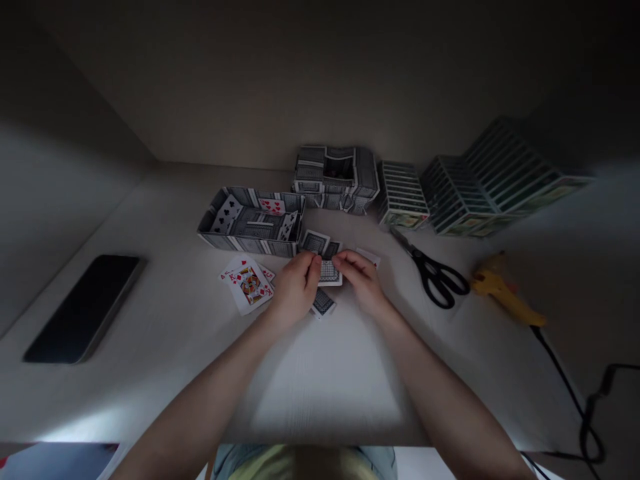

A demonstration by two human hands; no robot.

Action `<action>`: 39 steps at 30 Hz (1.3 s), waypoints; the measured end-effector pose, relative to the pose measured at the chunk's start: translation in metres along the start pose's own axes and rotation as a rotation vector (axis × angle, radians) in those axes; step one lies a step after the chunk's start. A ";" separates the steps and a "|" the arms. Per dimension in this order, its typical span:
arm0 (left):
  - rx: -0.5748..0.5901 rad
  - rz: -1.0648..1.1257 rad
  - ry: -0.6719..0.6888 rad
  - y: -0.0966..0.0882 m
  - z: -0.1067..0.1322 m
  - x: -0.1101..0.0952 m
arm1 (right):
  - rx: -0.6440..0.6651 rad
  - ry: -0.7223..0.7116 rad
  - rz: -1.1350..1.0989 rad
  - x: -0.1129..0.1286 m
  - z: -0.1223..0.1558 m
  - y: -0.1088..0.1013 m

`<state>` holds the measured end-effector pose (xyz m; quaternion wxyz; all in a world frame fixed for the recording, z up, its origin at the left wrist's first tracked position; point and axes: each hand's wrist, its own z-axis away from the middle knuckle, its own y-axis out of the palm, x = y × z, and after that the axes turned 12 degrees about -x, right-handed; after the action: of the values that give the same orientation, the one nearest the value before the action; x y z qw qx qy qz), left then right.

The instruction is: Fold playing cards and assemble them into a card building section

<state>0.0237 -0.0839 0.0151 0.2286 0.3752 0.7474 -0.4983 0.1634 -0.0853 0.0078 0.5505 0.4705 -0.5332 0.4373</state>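
Between my two hands is a playing card (pixel 331 273), its patterned back facing up. My left hand (pixel 299 283) pinches its left edge with thumb and fingers, and my right hand (pixel 361 277) pinches the right side. Several loose cards lie around and under my hands, among them a face-down card (pixel 323 303) just below. Left of my left hand a king of diamonds (pixel 251 285) lies face up over other red cards. Behind my hands stands an open box (pixel 250 243) built from playing cards, with clubs and red cards showing inside.
At the back is a larger card-built shape (pixel 367 175) with an opening on top. Right of it stand boxed card stacks (pixel 404 190). Black-handled scissors (pixel 440 277) and a yellow glue gun (pixel 510 297) with a black cable lie to the right. A phone (pixel 85 310) lies at left.
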 end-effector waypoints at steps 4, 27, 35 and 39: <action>-0.012 0.015 -0.006 0.000 0.001 0.000 | 0.004 -0.012 0.044 -0.001 0.001 0.001; -0.106 -0.087 -0.026 -0.001 0.002 -0.005 | -0.081 -0.095 0.071 -0.005 0.003 0.002; -0.117 -0.102 -0.045 0.002 0.002 -0.003 | -0.090 -0.076 0.032 -0.003 0.002 0.002; -0.116 -0.107 -0.043 0.002 0.001 -0.001 | -0.081 -0.209 0.133 0.000 0.008 0.004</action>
<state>0.0259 -0.0847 0.0144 0.2391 0.3103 0.7888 -0.4736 0.1581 -0.0924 0.0078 0.4801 0.4545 -0.6351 0.3995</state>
